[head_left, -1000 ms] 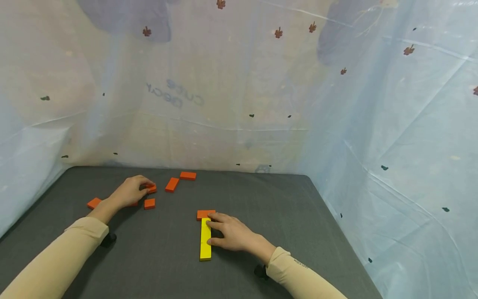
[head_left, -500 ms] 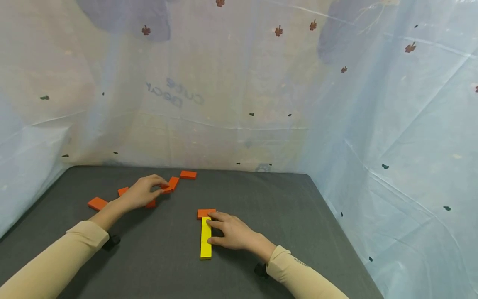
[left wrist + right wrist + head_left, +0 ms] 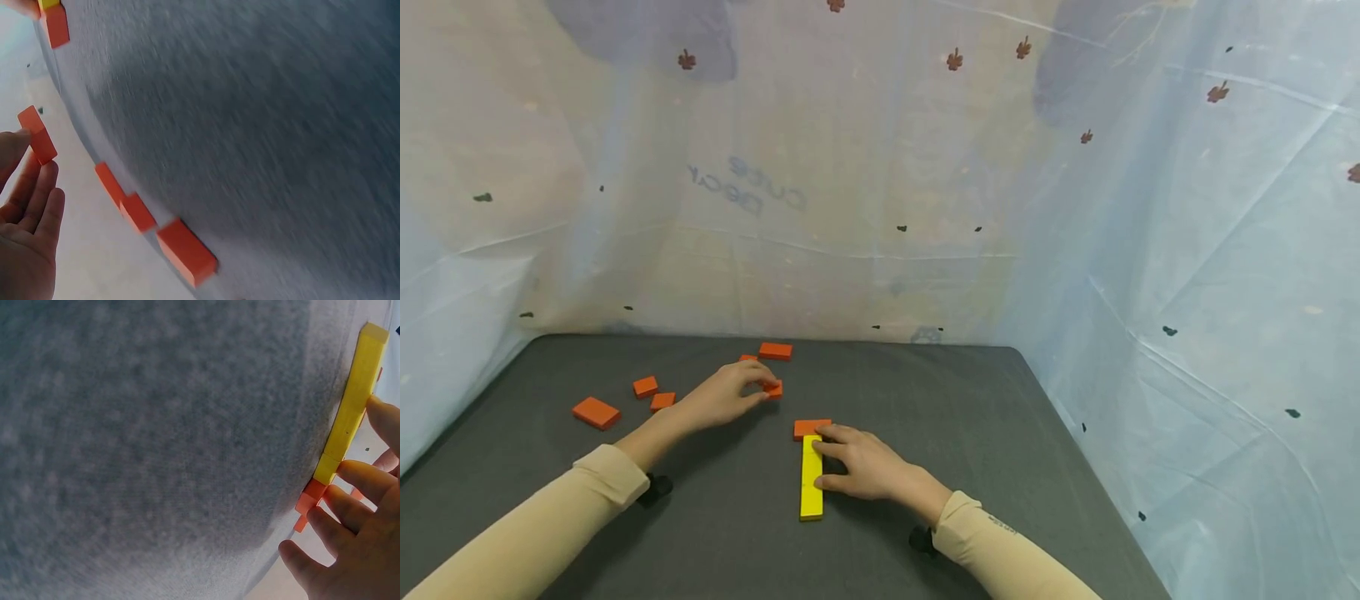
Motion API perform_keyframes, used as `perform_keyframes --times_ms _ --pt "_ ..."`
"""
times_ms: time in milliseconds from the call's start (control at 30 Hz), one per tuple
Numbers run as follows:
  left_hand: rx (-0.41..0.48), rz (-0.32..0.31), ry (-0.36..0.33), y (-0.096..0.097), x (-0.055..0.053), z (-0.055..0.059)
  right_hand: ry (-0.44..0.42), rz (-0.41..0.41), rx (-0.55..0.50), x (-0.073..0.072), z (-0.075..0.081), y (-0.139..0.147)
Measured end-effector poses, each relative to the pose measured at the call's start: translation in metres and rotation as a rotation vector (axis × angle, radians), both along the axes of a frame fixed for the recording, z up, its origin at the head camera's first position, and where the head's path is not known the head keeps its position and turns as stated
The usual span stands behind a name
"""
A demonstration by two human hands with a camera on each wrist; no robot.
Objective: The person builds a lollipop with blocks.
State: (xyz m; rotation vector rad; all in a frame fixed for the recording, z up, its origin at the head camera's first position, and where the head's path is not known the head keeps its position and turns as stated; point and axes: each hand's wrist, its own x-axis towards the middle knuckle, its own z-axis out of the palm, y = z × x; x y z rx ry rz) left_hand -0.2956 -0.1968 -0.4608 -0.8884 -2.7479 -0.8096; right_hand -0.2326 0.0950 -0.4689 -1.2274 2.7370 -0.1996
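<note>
My left hand pinches a small orange block between thumb and fingers, above the far middle of the table. In the left wrist view that orange block is held tilted at the fingertips. My right hand rests beside a long yellow strip, its fingertips touching the right side. A seam shows across the yellow strip near its far end in the right wrist view. Crosswise at that far end lies an orange block, also touched by the right fingers.
Several orange blocks lie on the grey table: a larger block and two small ones at left, and an oblong block near the back edge. The left hand partly hides another block. Plastic sheeting hangs around the table.
My left hand has carried the small orange block right, from the left group of blocks toward the yellow strip. The right hand, yellow strip and crosswise orange block have stayed put.
</note>
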Motion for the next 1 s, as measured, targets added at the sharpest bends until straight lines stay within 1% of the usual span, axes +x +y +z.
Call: perform_keyframes --times_ms 167,267,433,567,867,1000 --pt "-0.015 -0.021 0.008 0.017 -0.003 -0.004 0.007 0.001 0.002 0.000 0.001 0.000" --pt "-0.025 -0.029 -0.012 0.026 -0.003 -0.005 0.013 0.011 0.001 0.000 0.001 0.000" --pt "-0.030 -0.070 -0.037 0.039 -0.005 -0.005 0.024 0.022 -0.001 -0.001 0.001 0.000" --pt "-0.043 -0.092 -0.042 0.044 -0.008 -0.009 0.031 0.030 -0.002 -0.001 0.001 0.000" --pt "-0.094 -0.095 -0.069 0.049 -0.010 -0.018 0.040 0.030 -0.001 -0.001 0.000 0.001" --pt "-0.102 -0.096 -0.073 0.051 -0.011 -0.020 0.041 0.028 0.001 -0.001 0.000 0.001"
